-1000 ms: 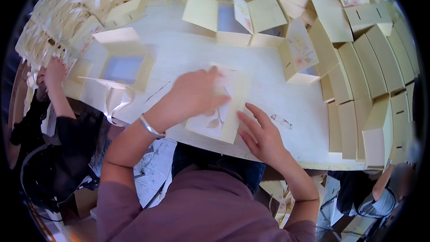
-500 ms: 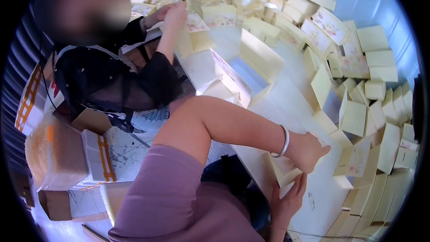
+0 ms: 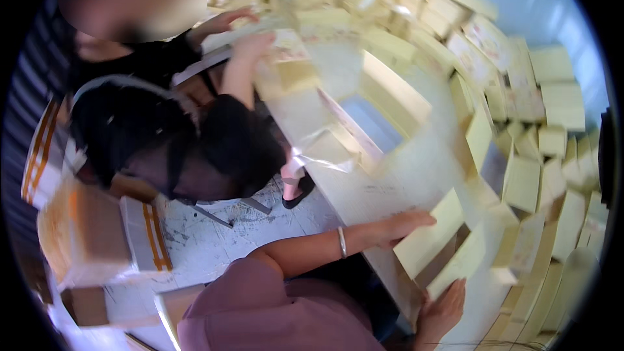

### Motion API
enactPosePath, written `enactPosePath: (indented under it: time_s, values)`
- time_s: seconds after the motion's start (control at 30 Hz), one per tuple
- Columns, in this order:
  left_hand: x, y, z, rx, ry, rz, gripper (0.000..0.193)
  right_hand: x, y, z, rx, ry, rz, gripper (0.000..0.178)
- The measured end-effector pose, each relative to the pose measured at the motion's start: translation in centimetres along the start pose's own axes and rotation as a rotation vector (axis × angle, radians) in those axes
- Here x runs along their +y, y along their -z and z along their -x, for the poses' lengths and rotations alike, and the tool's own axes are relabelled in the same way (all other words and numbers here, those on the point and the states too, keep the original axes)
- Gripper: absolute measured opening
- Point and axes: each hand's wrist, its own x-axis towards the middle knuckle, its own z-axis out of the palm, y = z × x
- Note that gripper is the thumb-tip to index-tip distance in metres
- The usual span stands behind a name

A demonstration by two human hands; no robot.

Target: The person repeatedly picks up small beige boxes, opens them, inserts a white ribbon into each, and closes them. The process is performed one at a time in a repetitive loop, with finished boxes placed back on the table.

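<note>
A cream cardboard box [image 3: 429, 233] is held tilted above the near right part of the table. Two pale panels show, with a brownish gap between them. My left hand [image 3: 404, 226], with a silver bangle at its wrist, grips the box's far left edge. At the near edge my right hand [image 3: 443, 309] closes round the lower panel, thumb hidden behind the box. Beyond my hands on the tabletop, an open cream box [image 3: 396, 94] stands beside a clear plastic wrapping [image 3: 328, 149].
A seated co-worker [image 3: 169, 136] in black handles boxes at the far left of the table [image 3: 416, 162]. Stacked cream boxes [image 3: 546, 107] line the right and far sides. Taped white cartons [image 3: 144, 231] and a brown carton [image 3: 84, 305] stand on the floor at left.
My left elbow has dropped and my left hand has moved from over the box to its edge. The box has been turned and tilted. The co-worker's hands have moved apart.
</note>
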Motion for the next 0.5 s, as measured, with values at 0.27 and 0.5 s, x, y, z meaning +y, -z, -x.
enactPosePath:
  time_s: [0.27,0.5]
  values:
    - [1.9,0.8,1.9,0.042,-0.033,-0.051,0.029,3.1,-1.0,5.5,0.562,-1.084,-1.573,0.033]
    - [2.2,-1.1,0.0,0.022,-0.033,-0.102,0.031,4.7,1.5,5.6,0.271,-1.037,-1.886,0.041]
